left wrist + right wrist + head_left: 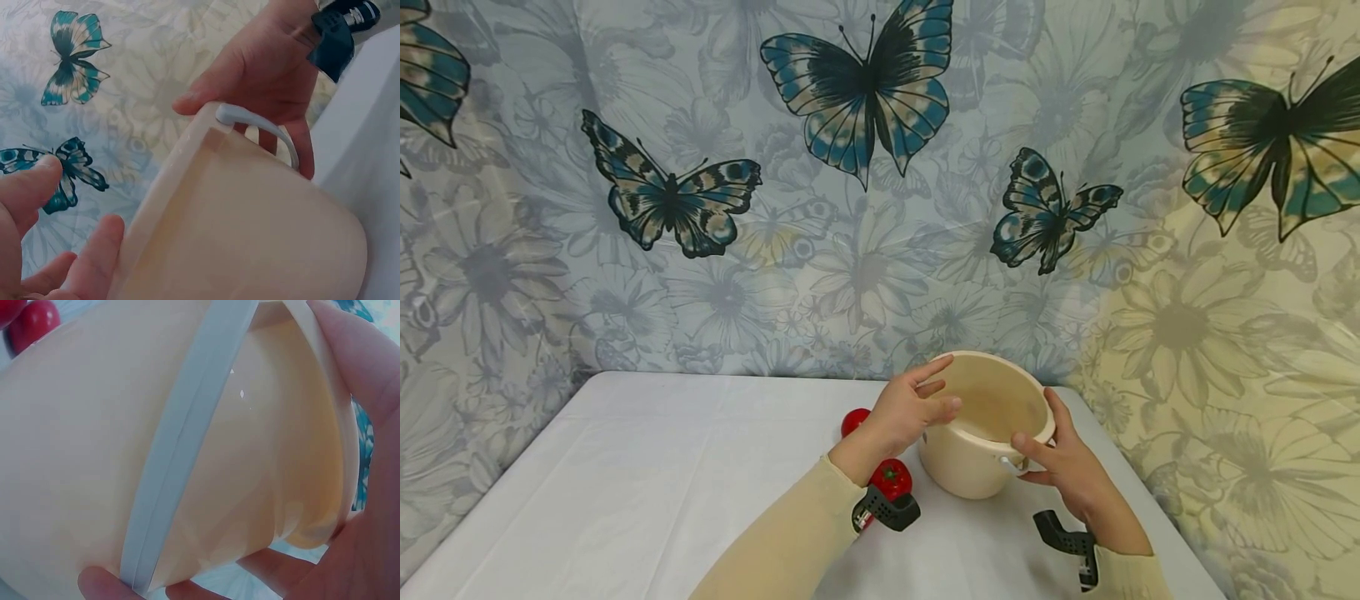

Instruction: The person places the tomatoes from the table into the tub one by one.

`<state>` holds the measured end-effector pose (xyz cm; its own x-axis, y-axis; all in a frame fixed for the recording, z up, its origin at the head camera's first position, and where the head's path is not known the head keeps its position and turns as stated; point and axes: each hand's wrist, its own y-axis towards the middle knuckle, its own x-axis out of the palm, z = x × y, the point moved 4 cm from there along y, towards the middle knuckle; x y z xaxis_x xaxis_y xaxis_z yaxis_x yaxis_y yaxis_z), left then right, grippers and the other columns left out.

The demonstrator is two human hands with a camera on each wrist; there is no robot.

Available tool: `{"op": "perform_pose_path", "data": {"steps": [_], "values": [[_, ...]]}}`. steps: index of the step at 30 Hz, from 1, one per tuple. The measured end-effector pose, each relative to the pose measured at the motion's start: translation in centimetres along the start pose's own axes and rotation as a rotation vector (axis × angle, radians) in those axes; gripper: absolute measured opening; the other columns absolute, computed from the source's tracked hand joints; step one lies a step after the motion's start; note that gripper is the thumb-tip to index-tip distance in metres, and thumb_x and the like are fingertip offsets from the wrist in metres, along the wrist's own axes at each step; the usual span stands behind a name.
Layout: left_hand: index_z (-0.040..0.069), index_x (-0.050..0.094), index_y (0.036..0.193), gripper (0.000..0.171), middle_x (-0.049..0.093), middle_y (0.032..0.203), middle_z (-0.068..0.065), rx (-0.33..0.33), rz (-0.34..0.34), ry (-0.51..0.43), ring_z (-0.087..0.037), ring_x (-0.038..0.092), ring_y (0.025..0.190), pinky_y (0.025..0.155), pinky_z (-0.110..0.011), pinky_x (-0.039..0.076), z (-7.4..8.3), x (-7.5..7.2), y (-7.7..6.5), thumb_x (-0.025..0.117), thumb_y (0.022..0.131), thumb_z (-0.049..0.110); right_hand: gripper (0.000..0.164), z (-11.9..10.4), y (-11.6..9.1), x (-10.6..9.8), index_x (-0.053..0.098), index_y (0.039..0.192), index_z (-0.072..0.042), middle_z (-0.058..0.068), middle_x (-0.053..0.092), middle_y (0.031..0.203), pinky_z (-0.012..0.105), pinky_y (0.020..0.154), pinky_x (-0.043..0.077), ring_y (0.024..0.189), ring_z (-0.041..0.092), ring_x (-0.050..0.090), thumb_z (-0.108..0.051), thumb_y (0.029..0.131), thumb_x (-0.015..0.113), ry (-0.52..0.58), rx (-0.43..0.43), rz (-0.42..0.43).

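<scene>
A cream plastic bucket [958, 467] with a pale grey handle [181, 450] stands on the right part of the table, its mouth facing up and toward me. My right hand [1071, 467] grips its right side, thumb at the rim and fingers around the outside, near the handle's end. At the left side of the rim is my left hand [906, 408]. Its fingers are loosely spread, with a fingertip right at the rim in the left wrist view. The inside wall shows in the head view, and the bottom is partly hidden.
Red tomatoes, one [855, 421] behind my left wrist and another [891, 477] in front of it, lie left of the bucket. The white-covered table [625, 475] extends left. A butterfly-patterned cloth [865, 275] hangs behind it. Dark bands [891, 510] sit on both wrists.
</scene>
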<state>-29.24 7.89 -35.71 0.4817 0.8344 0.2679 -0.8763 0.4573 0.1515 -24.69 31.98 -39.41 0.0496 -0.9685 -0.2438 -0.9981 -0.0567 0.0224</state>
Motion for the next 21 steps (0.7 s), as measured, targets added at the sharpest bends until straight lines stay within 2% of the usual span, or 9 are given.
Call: {"op": "perform_pose_path", "data": {"steps": [2,5,8,11,14,17,19,21], "values": [[0.018,0.053,0.147,0.061,0.034,0.155,-0.013,0.002,-0.022,-0.046,-0.029,0.04,0.138,0.089,-0.041,0.056,0.1,0.0,-0.4,0.072,0.091,0.001,0.1,0.0,0.0,0.0,-0.014,0.159,-0.023,0.03,0.006,0.157,0.055,0.082,0.057,0.126,0.046,0.043,-0.028,0.098,0.066,0.005,-0.001,-0.001],[0.017,0.051,0.148,0.061,0.032,0.156,-0.012,-0.021,-0.071,-0.108,-0.031,0.037,0.14,0.091,-0.044,0.054,0.3,-0.1,-1.7,0.072,0.092,0.003,0.1,0.0,0.0,-0.2,-0.014,0.159,-0.023,0.031,0.008,0.156,0.054,0.081,0.057,0.123,0.042,0.046,-0.028,0.098,0.066,0.003,0.0,-0.001],[0.014,0.049,0.149,0.062,0.032,0.157,-0.011,-0.031,-0.115,-0.117,-0.032,0.034,0.141,0.091,-0.046,0.054,0.4,-0.6,-3.5,0.072,0.092,0.003,0.1,0.0,0.0,-0.2,-0.013,0.159,-0.023,0.031,0.008,0.156,0.053,0.081,0.057,0.121,0.041,0.049,-0.027,0.098,0.066,0.0,-0.001,-0.002],[0.013,0.048,0.15,0.064,0.032,0.157,-0.007,-0.008,-0.15,-0.069,-0.034,0.032,0.142,0.091,-0.046,0.053,0.8,-1.6,-5.1,0.072,0.091,0.002,0.1,0.0,0.0,-0.1,-0.013,0.159,-0.023,0.031,0.009,0.156,0.053,0.08,0.057,0.12,0.04,0.05,-0.027,0.098,0.066,0.001,-0.003,-0.002],[0.012,0.047,0.15,0.066,0.032,0.157,-0.005,0.036,-0.145,0.04,-0.034,0.034,0.141,0.092,-0.045,0.053,1.3,-3.5,-6.3,0.074,0.09,0.005,0.1,0.0,0.0,-0.1,-0.013,0.159,-0.023,0.031,0.009,0.156,0.054,0.081,0.057,0.12,0.041,0.049,-0.026,0.098,0.066,0.005,-0.005,-0.001],[0.01,0.046,0.15,0.068,0.029,0.159,-0.008,0.09,-0.103,0.138,-0.034,0.036,0.14,0.094,-0.042,0.052,2.1,-6.0,-7.2,0.075,0.089,0.007,0.1,0.1,0.1,-0.1,-0.013,0.159,-0.023,0.031,0.008,0.156,0.054,0.08,0.057,0.122,0.042,0.048,-0.026,0.098,0.066,0.002,-0.003,0.002],[0.008,0.045,0.151,0.069,0.027,0.159,-0.011,0.116,-0.068,0.156,-0.035,0.037,0.139,0.095,-0.042,0.052,2.5,-7.8,-7.7,0.075,0.089,0.006,0.099,0.1,0.1,-0.1,-0.013,0.159,-0.023,0.03,0.008,0.157,0.054,0.08,0.057,0.122,0.042,0.047,-0.026,0.098,0.066,0.001,-0.001,0.004],[0.007,0.043,0.151,0.07,0.024,0.16,-0.011,0.124,-0.037,0.135,-0.036,0.036,0.14,0.095,-0.044,0.052,2.9,-9.4,-8.3,0.075,0.089,0.004,0.1,0.1,0.1,-0.1,-0.013,0.159,-0.023,0.03,0.007,0.157,0.054,0.08,0.057,0.123,0.043,0.047,-0.026,0.098,0.066,0.001,0.0,0.007]]}}
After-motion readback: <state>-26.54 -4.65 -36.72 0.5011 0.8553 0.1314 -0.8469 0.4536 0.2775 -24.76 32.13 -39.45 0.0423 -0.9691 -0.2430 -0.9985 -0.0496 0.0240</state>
